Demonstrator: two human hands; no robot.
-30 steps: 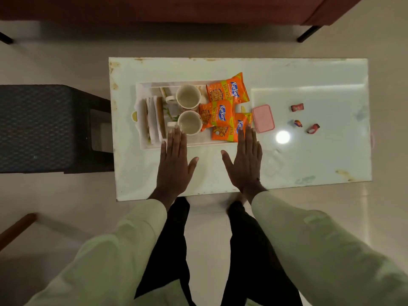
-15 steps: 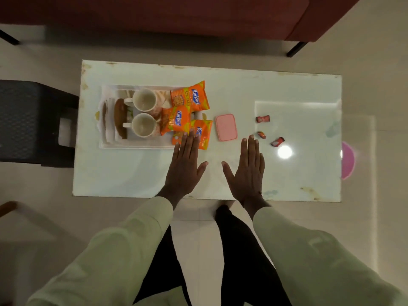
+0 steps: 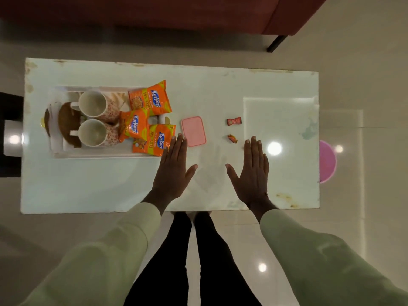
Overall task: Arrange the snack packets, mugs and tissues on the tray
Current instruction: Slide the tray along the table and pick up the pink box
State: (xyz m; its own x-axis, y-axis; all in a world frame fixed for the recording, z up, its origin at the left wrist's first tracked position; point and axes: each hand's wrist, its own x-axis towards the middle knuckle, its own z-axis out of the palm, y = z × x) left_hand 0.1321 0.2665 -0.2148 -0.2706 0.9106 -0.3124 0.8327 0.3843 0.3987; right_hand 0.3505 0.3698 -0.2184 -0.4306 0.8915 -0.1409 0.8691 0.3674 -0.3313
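Observation:
A white tray [image 3: 103, 153] lies at the table's left. It holds two floral mugs, the far one [image 3: 93, 104] and the near one [image 3: 95, 133], with brown and white tissues [image 3: 66, 123] to their left. Three orange snack packets lie at the tray's right end: a far packet [image 3: 151, 98], a middle packet [image 3: 132, 125] and a near packet [image 3: 154, 140] overhanging the rim. My left hand [image 3: 172, 170] rests flat and open on the table, fingertips at the near packet's edge. My right hand [image 3: 251, 173] lies flat and open further right, holding nothing.
A pink lid [image 3: 193, 131] lies just beyond my left fingertips. Two wrapped sweets, one far [image 3: 234, 121] and one near [image 3: 232, 138], sit ahead of my right hand. The white table [image 3: 88, 186] has a sofa beyond it, a dark chair at the left and a pink object [image 3: 327, 161] past its right edge.
The view has shifted right, so the tray now sits further left. Both hands have slid right along the table, away from the tray's front, still flat and empty.

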